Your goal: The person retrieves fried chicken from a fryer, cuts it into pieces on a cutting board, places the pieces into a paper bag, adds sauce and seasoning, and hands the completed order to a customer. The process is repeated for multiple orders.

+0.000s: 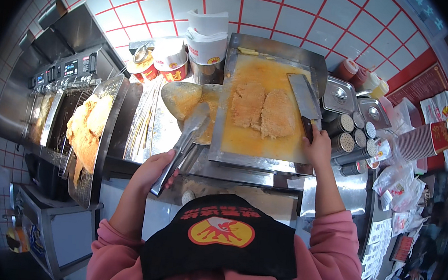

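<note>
My left hand (155,170) holds metal tongs (185,140), whose tips lie over a metal scoop (181,99) and a round pan of crumbs (208,128). My right hand (318,148) is around the dark handle of a cleaver (303,95); its blade rests flat or nearly flat at the right of a yellowish cutting board (247,147). Left of the blade, two flat pieces of breaded fried cutlet (248,105) lie side by side on the board, with a narrow gap between them. The board sits in a metal tray with raised walls.
Fried pieces (87,133) lie on a rack left, beside fryers (65,68). Wooden skewers (145,120), paper tubs (172,64) and paper bags (207,41) stand between. At right are shaker tins (345,142), lidded steel containers (339,95), sauce bottles (347,69) and stacked cups (418,142).
</note>
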`<move>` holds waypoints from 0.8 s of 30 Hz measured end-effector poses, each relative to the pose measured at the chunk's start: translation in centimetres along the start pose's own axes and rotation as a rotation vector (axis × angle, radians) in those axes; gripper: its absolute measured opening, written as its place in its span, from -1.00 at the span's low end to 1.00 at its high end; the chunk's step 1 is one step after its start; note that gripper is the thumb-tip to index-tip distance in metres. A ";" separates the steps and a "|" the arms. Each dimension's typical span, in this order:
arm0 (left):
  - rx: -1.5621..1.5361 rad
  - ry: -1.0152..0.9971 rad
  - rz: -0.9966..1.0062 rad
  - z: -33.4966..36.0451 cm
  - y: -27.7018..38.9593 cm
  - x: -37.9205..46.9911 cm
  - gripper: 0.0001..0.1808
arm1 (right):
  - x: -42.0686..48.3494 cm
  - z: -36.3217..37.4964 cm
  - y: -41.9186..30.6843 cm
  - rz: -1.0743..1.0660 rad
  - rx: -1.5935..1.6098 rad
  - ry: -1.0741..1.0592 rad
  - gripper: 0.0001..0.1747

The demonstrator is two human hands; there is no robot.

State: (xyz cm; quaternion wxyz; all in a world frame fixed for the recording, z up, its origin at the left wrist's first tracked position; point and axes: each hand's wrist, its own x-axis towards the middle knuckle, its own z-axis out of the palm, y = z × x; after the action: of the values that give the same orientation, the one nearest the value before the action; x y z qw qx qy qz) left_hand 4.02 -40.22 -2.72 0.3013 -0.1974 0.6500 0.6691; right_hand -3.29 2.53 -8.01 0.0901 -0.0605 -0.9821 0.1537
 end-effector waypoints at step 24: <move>-0.224 0.054 0.177 10.3 1.1 0.5 -0.59 | 4.8 -8.6 8.1 0.094 -0.090 0.171 -0.29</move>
State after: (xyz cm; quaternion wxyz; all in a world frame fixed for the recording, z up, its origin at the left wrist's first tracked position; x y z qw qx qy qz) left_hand 4.25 -29.89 -1.45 0.1994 -0.1896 0.5940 0.7559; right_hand -5.55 13.38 -1.77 0.1636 -0.1236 -0.9728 0.1080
